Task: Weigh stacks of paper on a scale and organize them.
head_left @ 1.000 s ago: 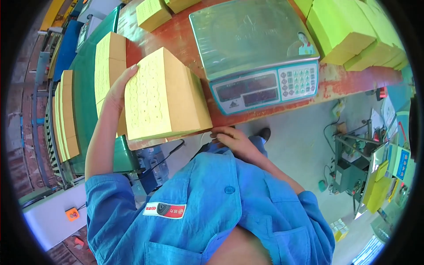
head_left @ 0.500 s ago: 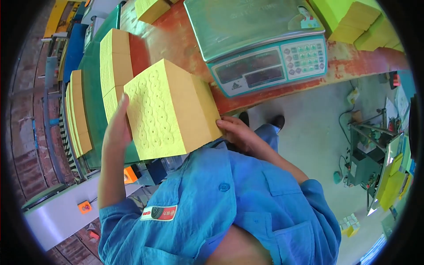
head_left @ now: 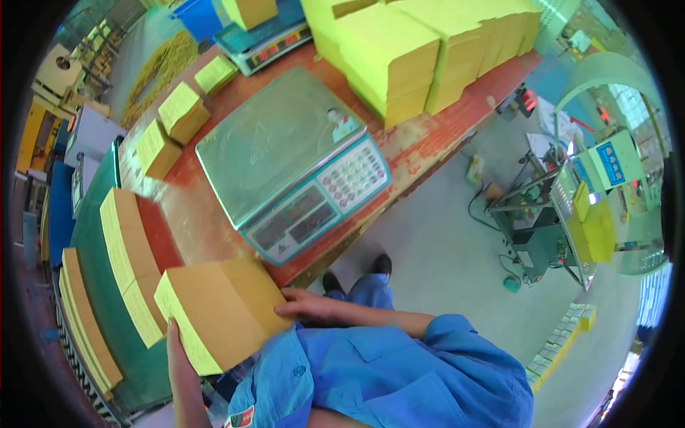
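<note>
Between my two hands is a thick block of stacked yellow paper (head_left: 221,307), held close in front of my blue shirt. Its yellow, patterned face points left and a plain tan side faces up. My left hand (head_left: 181,360) presses against the patterned face, its thumb along the edge. At the opposite end, my right hand (head_left: 308,304) grips the block, with its underside fingers hidden. Just left of the block stand similar paper stacks (head_left: 132,257) on the green surface. Beyond it sits a digital scale (head_left: 278,150) with a bare metal pan.
Tall yellow paper stacks (head_left: 399,64) line the far side of the red worktable (head_left: 421,153). Smaller paper blocks (head_left: 183,113) stand left of the scale, and a second scale (head_left: 260,43) lies behind. A metal-framed machine (head_left: 549,207) stands on the floor at right.
My view has swung right, so the scale and table appear lower and further left. The paper block has tipped, showing more tan side and less patterned face; both hands still hold it.
</note>
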The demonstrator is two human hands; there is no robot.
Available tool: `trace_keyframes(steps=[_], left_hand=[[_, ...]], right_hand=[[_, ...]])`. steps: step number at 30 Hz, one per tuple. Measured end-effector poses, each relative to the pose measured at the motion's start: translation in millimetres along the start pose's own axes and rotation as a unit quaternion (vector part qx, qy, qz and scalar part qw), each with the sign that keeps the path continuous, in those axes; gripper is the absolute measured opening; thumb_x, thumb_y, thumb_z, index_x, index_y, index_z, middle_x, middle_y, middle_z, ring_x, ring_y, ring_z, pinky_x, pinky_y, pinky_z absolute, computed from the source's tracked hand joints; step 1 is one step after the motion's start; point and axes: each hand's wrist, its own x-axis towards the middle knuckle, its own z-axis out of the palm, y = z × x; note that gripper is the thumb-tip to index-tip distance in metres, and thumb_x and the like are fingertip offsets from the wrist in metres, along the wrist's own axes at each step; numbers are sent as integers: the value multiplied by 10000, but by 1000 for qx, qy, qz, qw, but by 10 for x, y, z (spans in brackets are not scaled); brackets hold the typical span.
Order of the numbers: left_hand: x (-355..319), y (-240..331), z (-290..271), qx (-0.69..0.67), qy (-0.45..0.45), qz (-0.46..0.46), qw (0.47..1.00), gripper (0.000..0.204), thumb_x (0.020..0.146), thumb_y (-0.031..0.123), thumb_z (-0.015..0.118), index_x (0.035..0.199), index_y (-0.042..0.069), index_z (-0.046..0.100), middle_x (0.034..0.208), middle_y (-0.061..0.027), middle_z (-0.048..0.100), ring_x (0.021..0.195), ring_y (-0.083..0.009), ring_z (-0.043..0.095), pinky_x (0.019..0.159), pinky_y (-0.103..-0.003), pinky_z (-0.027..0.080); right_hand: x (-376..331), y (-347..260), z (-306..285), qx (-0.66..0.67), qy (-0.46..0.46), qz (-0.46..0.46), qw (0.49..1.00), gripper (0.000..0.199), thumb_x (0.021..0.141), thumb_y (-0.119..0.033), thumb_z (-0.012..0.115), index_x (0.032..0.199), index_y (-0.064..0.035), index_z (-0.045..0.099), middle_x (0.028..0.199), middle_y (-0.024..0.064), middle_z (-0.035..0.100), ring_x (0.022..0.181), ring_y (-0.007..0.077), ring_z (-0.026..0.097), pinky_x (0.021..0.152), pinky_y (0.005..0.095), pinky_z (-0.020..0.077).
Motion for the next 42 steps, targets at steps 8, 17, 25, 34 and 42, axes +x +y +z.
trace_keyframes(steps=[8,17,25,34,42], left_hand=[[-272,-90,219,-37,-35,51,997,542,991,450,347,1391,87,399,1314,-113,515,1163,-249,545,943,-388,477],[-696,-81,1086,-132,-160,99,973,578,990,445,332,1427,66,333,1385,-139,453,1219,-283,503,1004,-404,441],[-807,-30,1982,-142,-58,28,988,571,952,424,479,1377,54,381,1271,-126,559,1103,-245,592,937,-383,477],[-354,323,2239,-161,-165,79,970,656,893,484,558,1333,19,416,1160,-144,626,979,-213,663,799,-354,559],[580,1171,2483,-123,-184,251,942,583,924,460,512,1305,25,444,1140,-135,633,934,-199,673,774,-326,573]], right_hand=[[-208,-390,10,-111,-65,-49,990,692,841,-241,646,1406,-2,326,1362,103,448,1258,191,405,1059,336,315],[-863,-1134,13,-143,-97,-85,981,682,888,-275,621,1415,19,304,1379,120,431,1267,198,395,1059,332,325],[-1698,-1974,-335,-204,31,-155,966,629,899,-231,622,1403,8,330,1341,118,462,1244,192,420,1049,342,335],[-1630,-2579,-234,-256,90,-205,940,765,868,-294,664,1446,11,265,1387,140,425,1299,220,374,1079,340,284],[-961,-3383,-39,-249,158,-276,915,644,865,-222,665,1381,22,366,1305,117,504,1211,192,468,1031,324,357]])
